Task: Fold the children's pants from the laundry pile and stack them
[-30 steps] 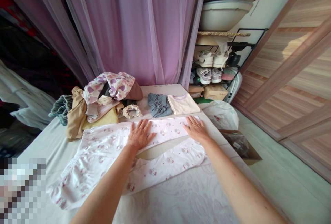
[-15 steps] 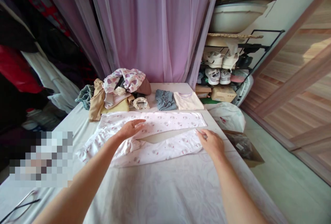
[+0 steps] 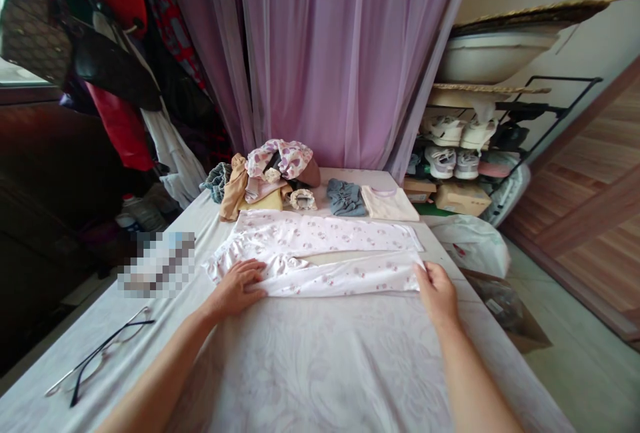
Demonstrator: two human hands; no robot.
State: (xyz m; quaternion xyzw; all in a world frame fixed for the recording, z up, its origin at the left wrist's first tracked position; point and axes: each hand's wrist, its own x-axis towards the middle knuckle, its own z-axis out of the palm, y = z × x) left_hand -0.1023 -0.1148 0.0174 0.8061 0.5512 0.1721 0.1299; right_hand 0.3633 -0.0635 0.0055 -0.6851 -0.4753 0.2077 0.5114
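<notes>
Two bare hands are seen at the near edge of a white cloth suit with a pink print (image 3: 320, 235). The suit is laid out flat on a bed cover (image 3: 320, 366), in front of the person. The left hand (image 3: 235, 288) is pressed down with its fingers spread, and the suit's frilly end is near it. The right hand (image 3: 437, 293) is set on the far right end of the suit, with its fingers close together. Whether cloth is pinched there cannot be told.

The suit is laid in two long bands, one above the other. A thin strip of the bed cover is shown between them on the right side. It is smooth for the most part, with small creases by the left hand.

Two things have been folded and set at the far end of the bed: a blue-gray cloth (image 3: 345, 197) and a cream shirt (image 3: 389, 203). Just left of them, a heap of clothes (image 3: 273, 173) is left unfolded, with a pink-print piece on top. Nothing is seen between the hands and the suit.

A pair of glasses (image 3: 100, 356) is lying on the bed to the left, well away from the hands. A blurred patch (image 3: 157, 264) is near them, and what it covers cannot be told. Shoes (image 3: 450, 146) are kept on a rack to the right, beside a white bag (image 3: 473, 245).
</notes>
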